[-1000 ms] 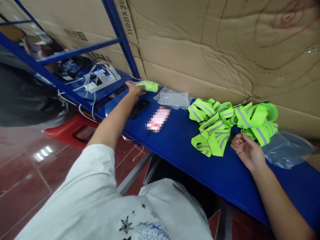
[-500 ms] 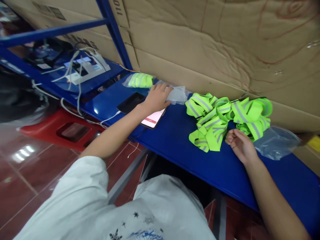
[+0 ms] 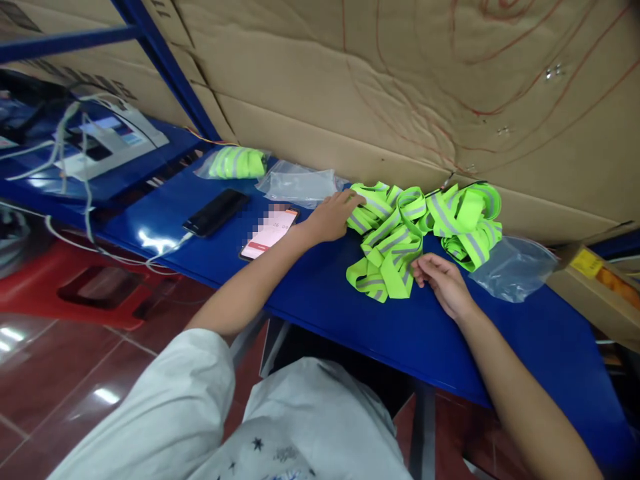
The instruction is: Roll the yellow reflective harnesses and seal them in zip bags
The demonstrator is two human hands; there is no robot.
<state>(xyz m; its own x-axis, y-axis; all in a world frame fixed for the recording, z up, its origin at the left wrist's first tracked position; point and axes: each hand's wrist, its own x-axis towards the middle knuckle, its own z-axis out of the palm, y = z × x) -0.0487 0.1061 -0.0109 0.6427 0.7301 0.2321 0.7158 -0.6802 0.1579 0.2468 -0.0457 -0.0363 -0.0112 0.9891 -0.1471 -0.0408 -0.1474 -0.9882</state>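
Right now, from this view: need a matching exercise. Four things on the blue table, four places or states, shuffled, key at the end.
Things
1. Dark-screened phone
2. Lit phone
3. Rolled straps
4. Loose straps

Places or states
A. In clear plastic, back by the cardboard wall
B. Heaped, with the left hand and right hand at its edges
C. White cable at its near end
D. Partly hidden by the left forearm

Pairs: 1-C, 2-D, 3-A, 4-B
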